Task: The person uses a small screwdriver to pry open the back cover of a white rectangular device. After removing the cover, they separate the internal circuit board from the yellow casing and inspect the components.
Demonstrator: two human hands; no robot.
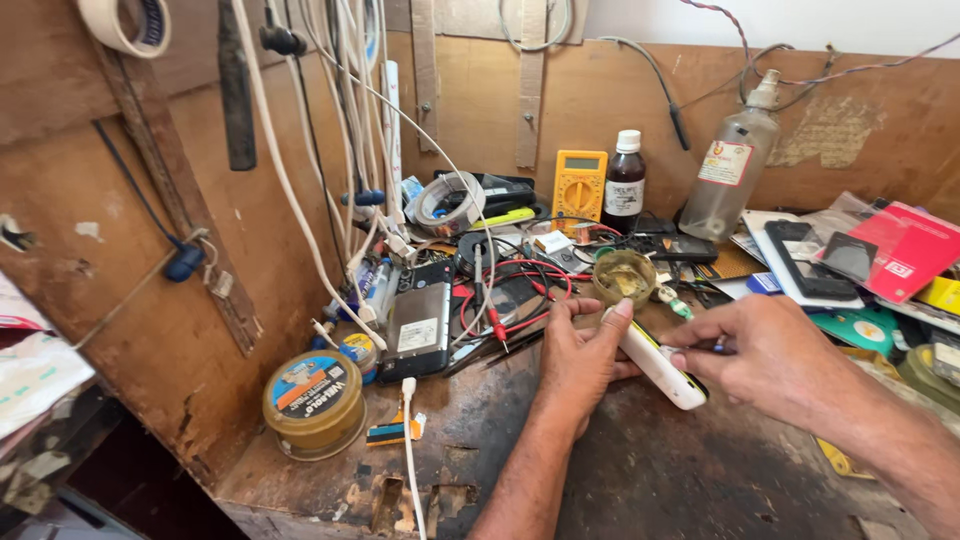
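Your left hand (pixel 580 355) has its fingers (pixel 622 312) wrapped around the upper end of a small white phone (pixel 660 365) with a yellow-green edge, thumb on one side and fingertips over the top, so they are clamped on it. Your right hand (pixel 775 355) is pinched together on a thin dark tool (pixel 718 347) whose tip meets the side of the phone near its middle. The phone hangs tilted just above the worn wooden tabletop (pixel 650 470), its lower end pointing toward you and to the right.

It looks light, stiff and smooth-shelled, so likely slippery; hold it by the long edges, not the faces, and press gently, since a thin plastic shell can crack.

Just beyond your left hand sits a small round dish (pixel 623 277) of yellowish paste, with red test leads (pixel 520 300) and a dark rectangular device (pixel 418 320) beside it. Farther back stand a yellow multimeter (pixel 579 185), a brown bottle (pixel 625 185) and a clear plastic bottle (pixel 733 165). A round tin (pixel 313 403) sits near the tabletop's left corner.
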